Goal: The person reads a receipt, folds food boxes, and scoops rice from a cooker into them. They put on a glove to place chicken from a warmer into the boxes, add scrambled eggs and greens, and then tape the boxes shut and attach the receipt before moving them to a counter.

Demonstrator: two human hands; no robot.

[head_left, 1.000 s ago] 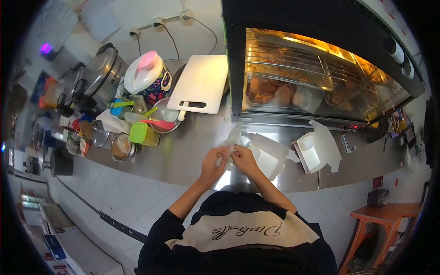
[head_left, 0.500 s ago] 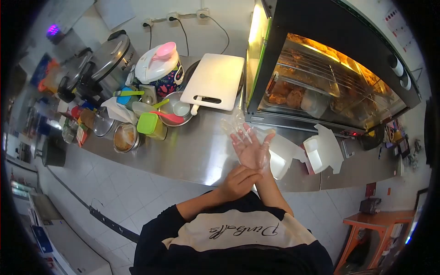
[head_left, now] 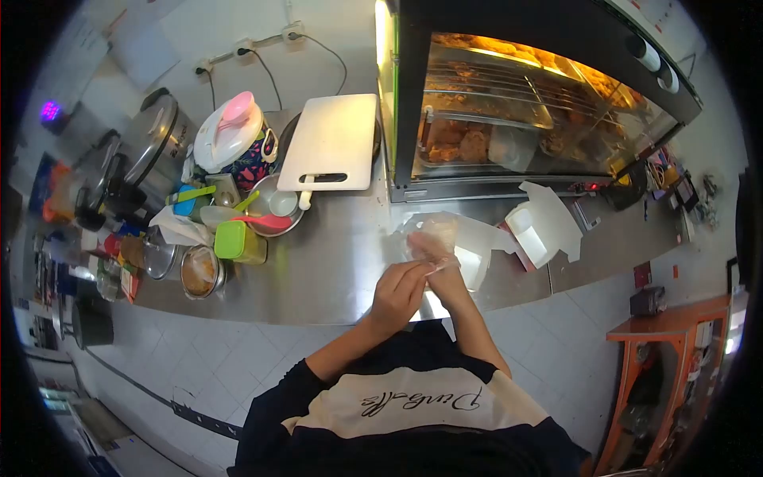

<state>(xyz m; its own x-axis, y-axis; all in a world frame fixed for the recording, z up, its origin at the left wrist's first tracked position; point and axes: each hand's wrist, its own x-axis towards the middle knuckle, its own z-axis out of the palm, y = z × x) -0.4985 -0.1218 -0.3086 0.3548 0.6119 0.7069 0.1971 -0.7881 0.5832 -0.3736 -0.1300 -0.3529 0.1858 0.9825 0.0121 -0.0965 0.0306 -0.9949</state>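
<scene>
A clear plastic glove (head_left: 445, 230) covers my right hand (head_left: 430, 242), held over the steel counter (head_left: 318, 290). Blur and loose plastic hide how its fingers are bent. At the right wrist, my left hand (head_left: 397, 290) is bare and closed, pinching the glove's cuff. Just beyond my right hand lies an unfolded white carton (head_left: 481, 238). A second open white carton (head_left: 531, 232) sits to the right of it.
Behind stands a lit food warmer (head_left: 524, 119) with fried pieces. A white cutting board (head_left: 334, 135) rests over a pan. Leftward are a green-lidded container (head_left: 232, 241), a metal bowl (head_left: 199, 272), a rice cooker (head_left: 230, 143) and pots. An orange table (head_left: 671, 326) stands right.
My right hand has gone from spread, palm up, to a blurred, turned pose. My left hand keeps hold of the cuff and has risen slightly. The view has shifted right.
</scene>
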